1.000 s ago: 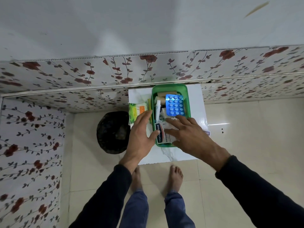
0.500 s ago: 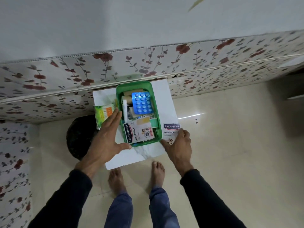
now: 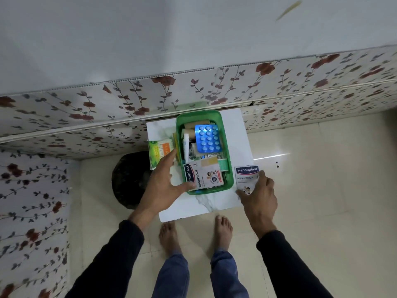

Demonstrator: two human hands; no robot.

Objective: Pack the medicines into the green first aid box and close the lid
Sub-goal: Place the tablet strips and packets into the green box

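Head view: since half a second ago little has changed. The left hand [image 3: 163, 186] remains spread wide against the near-left corner of the green first aid box [image 3: 227, 147], thumb along the near rim and fingers reaching up its left wall. The right hand [image 3: 260, 194] is still at the near-right edge of the white table [image 3: 242, 134], its fingertips resting on the loose Hansaplast packet [image 3: 246, 176], which lies flat just right of the box; whether the fingers pinch it or only press on it cannot be told. A second ago that hand was over the box itself.

The box stands open with no lid on it, its far end close to the flowered wall panel [image 3: 129, 100]. Inside, a blue blister pack [image 3: 208, 138] lies on top at the far end, a white tube [image 3: 186, 145] stands along the left wall, brown rolls [image 3: 196, 125] sit at the far-left corner, and a Hansaplast box [image 3: 203, 175] fills the near end, leaning slightly over the contents.

A green and orange packet [image 3: 160, 150] lies on the table left of the box, touching the left fingers and overhanging the table's left edge. The loose packet reaches the table's right edge. Bare tabletop shows near the box and along its right side. Left of the table and lower sits a dark round object [image 3: 129, 179]. The tiled floor [image 3: 322, 190] to the right is open, and the person's bare feet [image 3: 223, 231] stand just near the table's near edge.
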